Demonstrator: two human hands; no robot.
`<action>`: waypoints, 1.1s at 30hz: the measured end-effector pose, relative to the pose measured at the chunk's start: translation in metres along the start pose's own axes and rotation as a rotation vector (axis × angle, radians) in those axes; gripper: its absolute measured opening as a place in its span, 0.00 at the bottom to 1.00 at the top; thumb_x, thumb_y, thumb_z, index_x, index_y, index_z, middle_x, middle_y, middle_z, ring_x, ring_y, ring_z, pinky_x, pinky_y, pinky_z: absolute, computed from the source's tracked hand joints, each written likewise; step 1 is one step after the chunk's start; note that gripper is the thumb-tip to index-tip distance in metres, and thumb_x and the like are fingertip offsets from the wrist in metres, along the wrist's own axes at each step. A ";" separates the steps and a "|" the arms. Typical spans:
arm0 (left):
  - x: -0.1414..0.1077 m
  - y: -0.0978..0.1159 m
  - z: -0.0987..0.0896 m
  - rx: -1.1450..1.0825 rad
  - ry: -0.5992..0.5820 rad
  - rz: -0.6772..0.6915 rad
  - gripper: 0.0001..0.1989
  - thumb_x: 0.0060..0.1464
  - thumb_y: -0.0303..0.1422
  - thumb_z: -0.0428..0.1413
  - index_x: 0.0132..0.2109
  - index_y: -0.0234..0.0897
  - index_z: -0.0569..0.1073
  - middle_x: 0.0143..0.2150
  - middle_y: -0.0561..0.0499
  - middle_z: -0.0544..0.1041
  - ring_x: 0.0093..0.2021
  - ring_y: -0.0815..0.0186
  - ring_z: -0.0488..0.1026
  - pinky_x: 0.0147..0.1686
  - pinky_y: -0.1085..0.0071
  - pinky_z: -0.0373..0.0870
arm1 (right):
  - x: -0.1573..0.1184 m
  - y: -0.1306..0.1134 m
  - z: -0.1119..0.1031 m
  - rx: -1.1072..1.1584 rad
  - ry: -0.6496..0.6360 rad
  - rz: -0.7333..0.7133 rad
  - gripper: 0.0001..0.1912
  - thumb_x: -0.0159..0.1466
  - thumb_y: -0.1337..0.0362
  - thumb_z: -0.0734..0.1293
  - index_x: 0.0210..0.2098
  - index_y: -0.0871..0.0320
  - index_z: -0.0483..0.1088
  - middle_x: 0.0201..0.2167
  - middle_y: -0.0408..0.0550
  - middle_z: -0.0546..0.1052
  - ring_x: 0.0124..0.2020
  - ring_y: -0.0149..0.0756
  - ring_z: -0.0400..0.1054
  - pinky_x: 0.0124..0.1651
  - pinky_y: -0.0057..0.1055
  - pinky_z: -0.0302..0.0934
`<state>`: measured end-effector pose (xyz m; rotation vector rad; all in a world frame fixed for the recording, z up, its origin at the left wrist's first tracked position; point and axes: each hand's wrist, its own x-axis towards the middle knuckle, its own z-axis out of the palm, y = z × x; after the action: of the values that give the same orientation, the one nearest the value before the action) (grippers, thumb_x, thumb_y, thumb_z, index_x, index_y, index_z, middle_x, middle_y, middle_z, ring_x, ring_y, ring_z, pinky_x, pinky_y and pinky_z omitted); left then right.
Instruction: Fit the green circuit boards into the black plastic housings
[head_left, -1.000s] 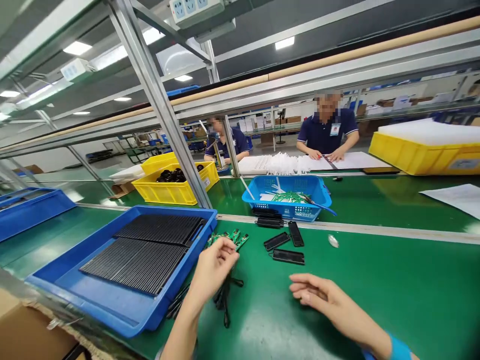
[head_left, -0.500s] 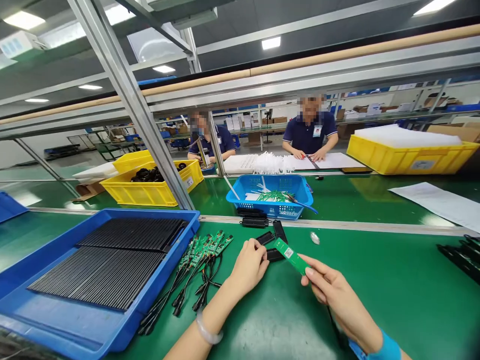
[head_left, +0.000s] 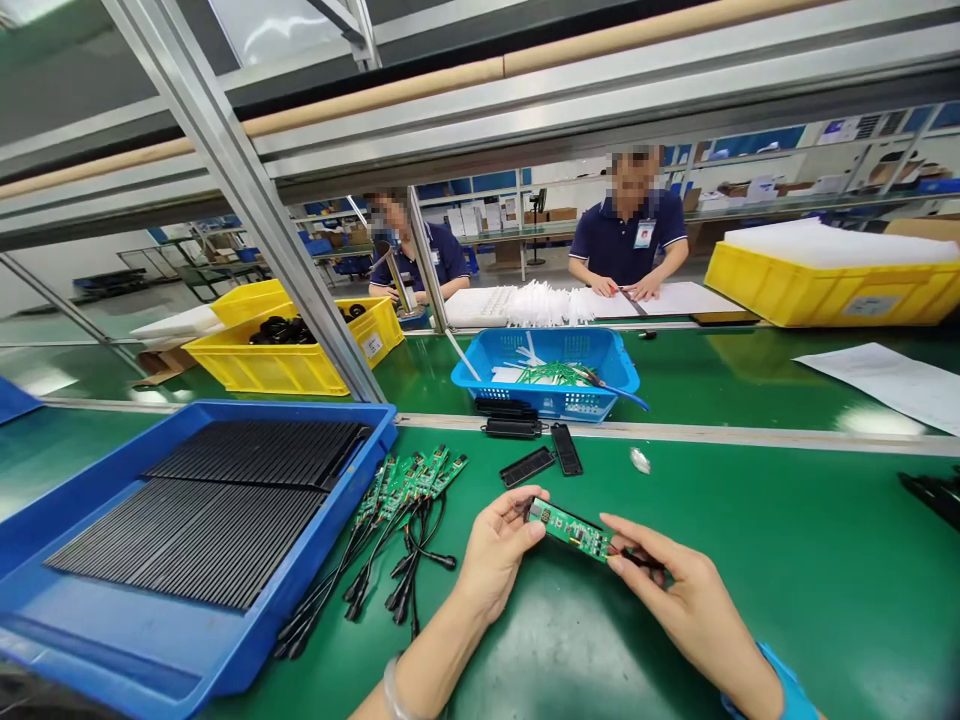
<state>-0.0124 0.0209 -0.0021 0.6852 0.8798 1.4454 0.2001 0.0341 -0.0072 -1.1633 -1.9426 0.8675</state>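
A green circuit board (head_left: 574, 531) is held in front of me, its component side showing. My left hand (head_left: 499, 555) is closed at its left end, gripping a black plastic case whose dark edge shows behind the board. At the other end my right hand (head_left: 667, 590) pinches the board where its black cable joins. The board lies over the case; how far it sits inside I cannot tell. Beyond my hands, black case pieces (head_left: 526, 466) lie on the green table (head_left: 750, 560). Left of my left hand is a pile of circuit boards (head_left: 409, 490) with black cables.
A blue tray (head_left: 97, 645) with rows of black parts stands at left. Behind are a blue basket (head_left: 551, 402) with strips and green ties, and a yellow bin (head_left: 277, 370). A metal post (head_left: 247, 190) rises nearby. Two co-workers sit across the table.
My left hand has picked a black case up off the table and brought it to the board. The board has turned from its labelled side to its component side.
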 end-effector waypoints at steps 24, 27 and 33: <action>-0.011 -0.010 0.011 0.100 -0.115 0.034 0.29 0.56 0.36 0.56 0.61 0.41 0.55 0.53 0.40 0.72 0.44 0.63 0.73 0.46 0.62 0.70 | -0.003 -0.002 0.007 -0.007 -0.022 -0.114 0.12 0.64 0.61 0.64 0.47 0.52 0.71 0.34 0.45 0.71 0.27 0.29 0.64 0.27 0.25 0.60; -0.014 -0.016 0.018 0.066 -0.086 0.026 0.35 0.54 0.35 0.59 0.62 0.43 0.48 0.48 0.42 0.75 0.41 0.63 0.74 0.45 0.61 0.70 | -0.004 -0.005 0.010 -0.015 -0.027 -0.078 0.14 0.62 0.60 0.65 0.47 0.54 0.69 0.30 0.44 0.68 0.28 0.31 0.64 0.29 0.26 0.62; -0.020 -0.022 0.026 0.059 -0.088 0.025 0.41 0.50 0.32 0.62 0.62 0.40 0.45 0.41 0.46 0.78 0.40 0.63 0.76 0.48 0.63 0.67 | 0.000 -0.013 0.011 0.109 -0.317 0.097 0.19 0.65 0.55 0.58 0.52 0.55 0.66 0.35 0.47 0.76 0.29 0.35 0.68 0.33 0.29 0.63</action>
<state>0.0227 0.0029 -0.0052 0.8003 0.8510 1.4056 0.1855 0.0270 -0.0023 -1.1160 -2.0697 1.2566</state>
